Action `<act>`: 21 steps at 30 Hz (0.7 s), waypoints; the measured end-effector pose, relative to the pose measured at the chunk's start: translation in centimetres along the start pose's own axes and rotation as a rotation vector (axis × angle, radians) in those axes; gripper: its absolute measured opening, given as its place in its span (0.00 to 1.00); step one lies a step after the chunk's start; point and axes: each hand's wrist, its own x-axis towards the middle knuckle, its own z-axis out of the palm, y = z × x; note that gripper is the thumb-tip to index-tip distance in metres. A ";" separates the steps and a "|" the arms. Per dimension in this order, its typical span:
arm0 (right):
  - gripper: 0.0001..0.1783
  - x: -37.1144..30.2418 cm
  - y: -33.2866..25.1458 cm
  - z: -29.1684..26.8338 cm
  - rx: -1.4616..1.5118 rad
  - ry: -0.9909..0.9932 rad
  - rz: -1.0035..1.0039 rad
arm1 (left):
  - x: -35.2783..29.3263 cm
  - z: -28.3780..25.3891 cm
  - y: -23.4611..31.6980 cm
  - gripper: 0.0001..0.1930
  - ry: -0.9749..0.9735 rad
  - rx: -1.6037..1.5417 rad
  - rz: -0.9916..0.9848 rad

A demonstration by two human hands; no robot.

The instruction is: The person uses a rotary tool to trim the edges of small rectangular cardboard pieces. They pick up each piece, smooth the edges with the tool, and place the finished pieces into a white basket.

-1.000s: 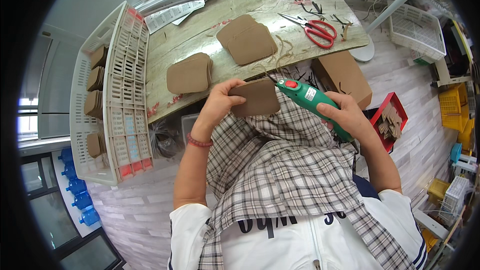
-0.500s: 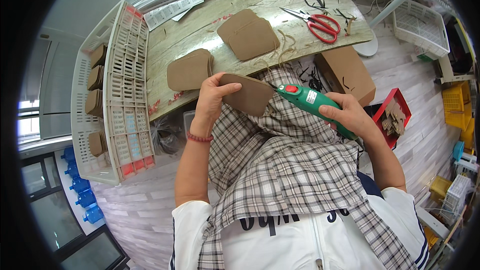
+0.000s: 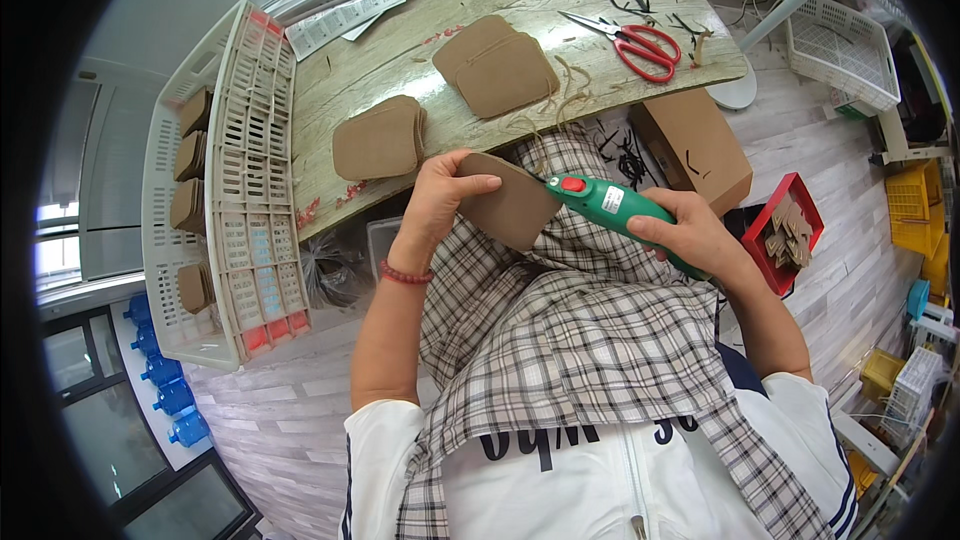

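My left hand (image 3: pixel 443 197) pinches a brown flat panel with rounded corners (image 3: pixel 512 208) by its left end, thumb on top, over my lap. In my right hand (image 3: pixel 692 230) is a green handheld power cutter with a red switch (image 3: pixel 610 202), its tip at the panel's upper right edge. Whether the blade touches the panel is too small to tell. On the table beyond lie a stack of similar brown panels (image 3: pixel 378 140) and a second, fanned stack (image 3: pixel 505 70). Thin tan trimmings (image 3: pixel 560 90) hang over the table's front edge.
Red-handled scissors (image 3: pixel 645 52) lie on the table (image 3: pixel 380 50) among dark scraps. On the left stands a white plastic crate (image 3: pixel 255 190) with brown pieces inside. To the right are a cardboard box (image 3: pixel 695 145) and a red tray (image 3: pixel 815 215) holding small tan pieces.
My left hand and the panel have shifted right, and the panel has turned a little. The cutter has moved slightly left along the panel's edge.
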 end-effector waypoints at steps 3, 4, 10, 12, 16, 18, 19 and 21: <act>0.23 0.1 0.1 0.1 -0.009 -0.010 0.011 | -0.1 0.6 0.1 0.10 -0.014 0.034 -0.027; 0.23 0.1 0.1 0.1 -0.006 -0.012 0.011 | -0.1 0.9 0.1 0.10 -0.024 0.047 -0.031; 0.22 0.2 -0.2 0.5 0.004 0.008 -0.017 | -0.1 1.9 0.6 0.08 -0.114 0.121 -0.049; 0.22 0.2 -0.6 0.5 0.007 -0.001 -0.008 | 0.1 2.1 0.6 0.08 -0.150 0.136 -0.055; 0.22 0.5 -0.5 0.6 0.014 -0.011 -0.029 | 0.2 2.1 0.6 0.07 -0.192 0.195 -0.055; 0.22 0.9 -0.8 0.9 0.028 -0.032 -0.047 | -0.1 2.8 1.0 0.08 -0.188 0.186 -0.083; 0.22 1.1 -0.9 1.1 0.034 -0.044 -0.056 | -0.3 3.0 1.2 0.08 -0.185 0.181 -0.097; 0.22 1.6 -1.1 1.3 0.032 -0.048 -0.072 | -0.4 2.4 1.4 0.08 -0.164 0.251 -0.069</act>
